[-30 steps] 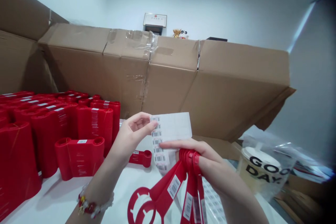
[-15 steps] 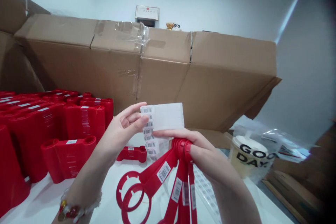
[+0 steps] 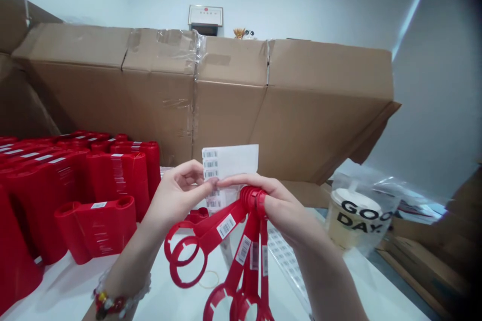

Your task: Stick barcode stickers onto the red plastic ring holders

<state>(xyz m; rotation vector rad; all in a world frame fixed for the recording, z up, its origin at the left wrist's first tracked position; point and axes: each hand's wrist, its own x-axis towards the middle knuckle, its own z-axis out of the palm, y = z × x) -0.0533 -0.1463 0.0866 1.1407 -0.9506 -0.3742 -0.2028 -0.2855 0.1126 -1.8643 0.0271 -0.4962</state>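
Holding a white label sheet (image 3: 239, 160) between our two hands, we have it upright, just ahead of us, with its column of barcodes along the nine o'clock edge. Our left hand (image 3: 177, 193) sits at about eight o'clock from the sheet, narrowed to a pinch, its thumb pressed over the barcodes and the other fingers bent close by that edge. Our right hand (image 3: 278, 203) is at four o'clock from it, forefinger laid straight across the front so that its tip meets our left thumb; where our right thumb rests, we cannot tell.

Looped at the fingers of that same right hand, a bunch of ringed red strips (image 3: 253, 223) hangs toward six and seven o'clock, fanned out, each visible label facing us. Below them a thin rubber band (image 3: 209, 286) lies on the white tabletop (image 3: 169, 293), and at five o'clock a second label sheet (image 3: 286, 256) lies flat.

Toward nine o'clock we have rows of red bundles (image 3: 116, 180), well apart from the sheet. A lidded cup (image 3: 350, 223) stands at three o'clock, and the cardboard (image 3: 229, 110) rises at twelve.
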